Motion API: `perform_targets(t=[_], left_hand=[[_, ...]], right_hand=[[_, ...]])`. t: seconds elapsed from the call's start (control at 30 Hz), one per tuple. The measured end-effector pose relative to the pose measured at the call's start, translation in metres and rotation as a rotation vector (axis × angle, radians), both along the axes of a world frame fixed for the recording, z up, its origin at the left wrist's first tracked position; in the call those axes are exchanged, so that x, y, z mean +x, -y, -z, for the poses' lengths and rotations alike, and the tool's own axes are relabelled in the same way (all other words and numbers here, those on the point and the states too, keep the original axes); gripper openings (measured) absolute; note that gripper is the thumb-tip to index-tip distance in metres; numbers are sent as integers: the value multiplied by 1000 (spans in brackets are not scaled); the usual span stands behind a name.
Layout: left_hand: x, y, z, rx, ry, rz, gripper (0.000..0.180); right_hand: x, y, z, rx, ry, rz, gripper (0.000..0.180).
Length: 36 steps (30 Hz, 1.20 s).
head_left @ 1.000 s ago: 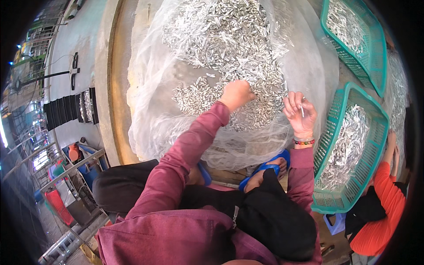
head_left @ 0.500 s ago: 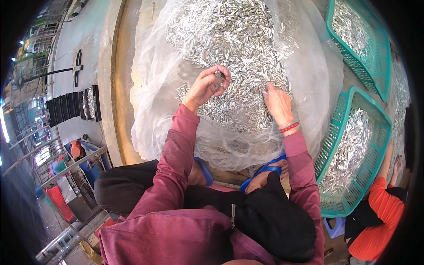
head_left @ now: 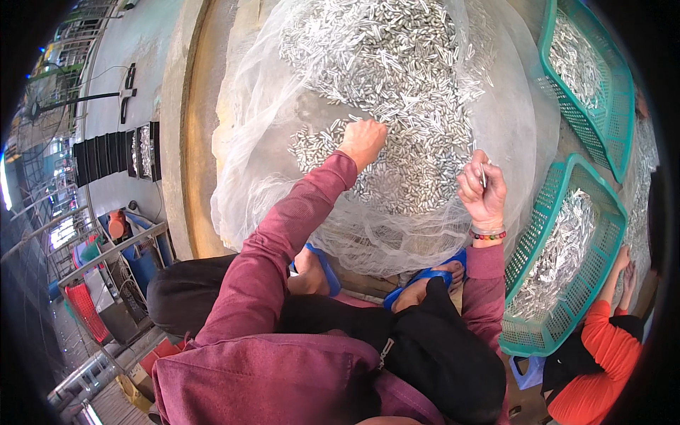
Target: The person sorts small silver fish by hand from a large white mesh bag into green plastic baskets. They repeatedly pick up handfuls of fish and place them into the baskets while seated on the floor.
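Observation:
A large pile of small silvery pellet-shaped pieces (head_left: 418,78) lies on a sheet of sheer white netting (head_left: 248,152) in front of me. My left hand (head_left: 363,142) is closed over the near left part of the pile, knuckles up, and what its fingers hold is hidden. My right hand (head_left: 483,190), palm up with curled fingers, is at the pile's right edge above the netting. A thin silvery piece (head_left: 484,176) shows between its fingers.
Two green plastic baskets stand on the right, a near one (head_left: 520,347) and a far one (head_left: 623,134), both holding silvery pieces. A person in an orange sleeve (head_left: 609,340) works beyond them. Stacked black trays (head_left: 106,157) are at the left. My blue sandals (head_left: 326,276) rest by the netting's near edge.
My left hand has moved right and turned knuckles up, hiding the grey thing it held. My right hand has drawn back from the pile toward the right and turned palm up.

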<state>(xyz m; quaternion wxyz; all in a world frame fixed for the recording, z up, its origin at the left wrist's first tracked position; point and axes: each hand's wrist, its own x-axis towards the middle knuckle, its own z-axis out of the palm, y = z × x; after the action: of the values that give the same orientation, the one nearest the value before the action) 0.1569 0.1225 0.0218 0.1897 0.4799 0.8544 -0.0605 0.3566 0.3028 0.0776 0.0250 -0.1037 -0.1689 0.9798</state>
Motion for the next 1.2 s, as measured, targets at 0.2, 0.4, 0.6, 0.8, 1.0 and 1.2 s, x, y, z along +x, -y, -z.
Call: perform_targets(t=[0.2, 0.4, 0.6, 0.8, 1.0, 1.2], left_hand=[[-28, 18, -30, 44, 398, -150, 24], [-62, 52, -41, 242, 239, -505, 27], [-22, 40, -5, 175, 183, -169, 20], [-27, 40, -7, 186, 475, -25, 21], [-55, 68, -37, 153, 125, -589, 29], [1, 60, -25, -75, 154, -376, 34]], right_hand=[[-21, 0, -21, 456, 136, -238, 25], [-85, 25, 1, 1228, 27, -227, 27], [-95, 54, 36, 2172, 295, -378, 19], [-73, 69, 44, 2273, 96, -297, 18], [-54, 62, 44, 2147, 350, -365, 15], [-41, 53, 36, 1566, 273, -160, 23]])
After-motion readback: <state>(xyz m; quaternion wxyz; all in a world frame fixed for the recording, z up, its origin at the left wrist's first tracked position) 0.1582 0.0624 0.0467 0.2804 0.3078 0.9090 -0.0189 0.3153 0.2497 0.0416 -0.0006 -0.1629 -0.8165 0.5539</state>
